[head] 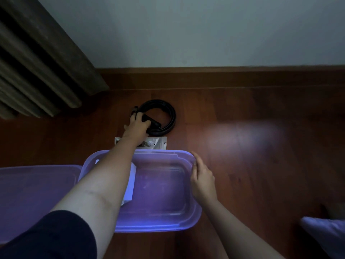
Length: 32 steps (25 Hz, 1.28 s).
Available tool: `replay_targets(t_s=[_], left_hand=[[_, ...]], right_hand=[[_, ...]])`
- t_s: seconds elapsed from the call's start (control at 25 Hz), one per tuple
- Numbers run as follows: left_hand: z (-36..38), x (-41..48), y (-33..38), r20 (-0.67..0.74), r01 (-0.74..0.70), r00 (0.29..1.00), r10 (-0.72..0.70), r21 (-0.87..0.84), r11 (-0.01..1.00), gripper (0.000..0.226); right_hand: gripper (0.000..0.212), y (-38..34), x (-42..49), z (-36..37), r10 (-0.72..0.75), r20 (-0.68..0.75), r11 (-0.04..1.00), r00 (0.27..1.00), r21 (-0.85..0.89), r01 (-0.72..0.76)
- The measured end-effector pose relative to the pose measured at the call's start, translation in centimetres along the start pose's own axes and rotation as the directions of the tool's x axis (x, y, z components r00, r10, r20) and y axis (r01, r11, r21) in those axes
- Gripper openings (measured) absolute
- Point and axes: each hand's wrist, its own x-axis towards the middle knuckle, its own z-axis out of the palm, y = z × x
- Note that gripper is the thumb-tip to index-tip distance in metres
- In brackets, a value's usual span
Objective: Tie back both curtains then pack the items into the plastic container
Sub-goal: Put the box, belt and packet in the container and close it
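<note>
**Left hand closes on belt beyond open container**

A person's left hand (137, 126) reaches over a purple container (168, 227) on a wooden floor (261, 150) and grips a coiled black belt (169, 114), which lies at 12 o'clock from the container, near the skirting. The fingers curl round the coil's near-left part, about its 8 o'clock, while the rest of the loop lies flat on the boards.

The right hand (202, 177) rests at the container's 3 o'clock, its fingers straight and together against the outer rim, holding nothing. It is well apart from the belt.

A small clear packet (159, 142) lies between belt and container, just beyond the far rim and partly under the left wrist. Inside the container, at its 9 o'clock side, a white box (131, 184) shows beneath the left forearm. The matching lid (33, 187) lies on the floor at 9 o'clock, touching or just beside the container. A dark pleated curtain (37, 62) hangs at 10 o'clock, its hem close to the floor. A dark sleeve (46, 238) covers the left upper arm.
</note>
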Motion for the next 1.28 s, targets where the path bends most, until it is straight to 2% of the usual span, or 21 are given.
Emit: replay_targets(t_s=[0.12,0.2,0.24,0.4,0.52,0.6,0.76,0.88,0.96,1.04,1.16,1.2,1.28], left_hand=[[0.2,0.2,-0.6,-0.016,0.006,1.0,-0.008,-0.107,0.994,0.054],[-0.2,0.2,-0.5,0.007,-0.087,0.996,0.087,0.069,0.994,0.045],[-0.3,0.2,-0.5,0.008,-0.099,0.995,0.099,0.105,0.99,0.043],[-2.0,-0.8,-0.5,0.037,-0.133,0.991,0.128,0.291,0.947,0.059],[-3.3,-1.7,-0.7,-0.025,-0.158,0.984,0.176,0.334,0.929,0.065],[-4.3,-2.1,-1.0,-0.142,-0.169,0.965,0.22,0.303,0.938,0.057],[-6.2,-4.2,-0.4,-0.39,-0.305,0.834,0.39,0.264,0.915,0.04],[-6.6,-8.2,0.1,-0.439,-0.482,0.678,0.59,0.341,0.807,0.047],[-6.1,-11.4,0.5,-0.446,-0.588,0.597,0.667,0.322,0.742,0.042],[-5.3,-14.7,0.8,-0.426,-0.66,0.554,0.716,0.3,0.689,0.028],[-3.4,-19.0,0.8,-0.287,-0.695,0.509,0.812,0.42,0.584,0.023],[-2.3,-19.9,0.6,-0.214,-0.697,0.514,0.831,0.46,0.55,0.023],[-0.5,-21.5,1.1,-0.039,-0.711,0.567,0.823,0.482,0.512,0.028]], right_hand=[[0.04,0.0,0.0,0.1,-0.013,-0.005,1.0,1.0,-0.007,0.013],[0.04,0.0,0.0,0.1,-0.025,-0.005,1.0,1.0,-0.01,0.025],[0.04,0.0,0.0,0.1,-0.026,-0.007,1.0,1.0,-0.009,0.026],[0.039,0.0,0.0,0.1,-0.018,-0.008,1.0,1.0,-0.008,0.018],[0.039,-0.1,0.0,0.1,-0.026,-0.007,1.0,1.0,-0.01,0.026],[0.039,-0.2,0.0,0.0,-0.017,-0.005,1.0,1.0,-0.012,0.017],[0.04,-0.2,-0.2,-0.1,-0.022,0.011,1.0,1.0,0.006,0.022],[0.038,-0.3,-0.3,-0.6,0.016,0.037,0.995,0.999,0.095,-0.019],[0.037,0.0,0.1,-0.7,0.048,0.081,0.982,0.996,0.178,-0.062],[0.036,0.5,0.7,-1.0,0.035,0.138,0.965,0.99,0.253,-0.07],[0.035,-0.1,1.0,-2.2,-0.008,0.225,0.922,0.974,0.378,-0.079],[0.036,-0.4,1.1,-2.7,-0.023,0.25,0.914,0.968,0.398,-0.081],[0.037,-0.5,1.3,-3.2,-0.019,0.311,0.881,0.95,0.454,-0.131]])
